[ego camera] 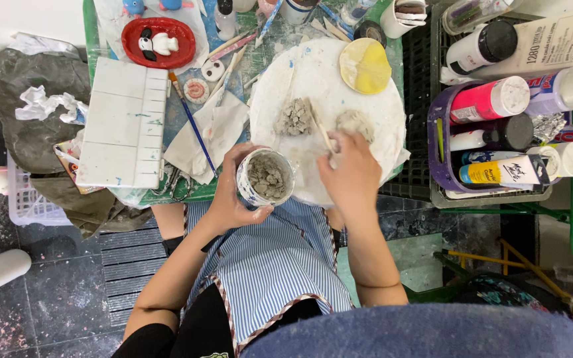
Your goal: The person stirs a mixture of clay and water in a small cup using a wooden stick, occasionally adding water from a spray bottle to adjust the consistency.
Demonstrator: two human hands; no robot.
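Left hand (pixel 233 192) grasps a cup (pixel 268 176) of grey clay at the counter (pixel 91 40) edge. Right hand (pixel 349 172) pinches a wooden stick (pixel 323 132) on the white board (pixel 319 73), beside two clay lumps (pixel 294 118).

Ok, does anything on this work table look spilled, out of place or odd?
Nothing looks spilled. Grey clay lumps lie loose on the round white board, and crumpled tissue sits on the grey cloth. The cup in the left hand stays upright.
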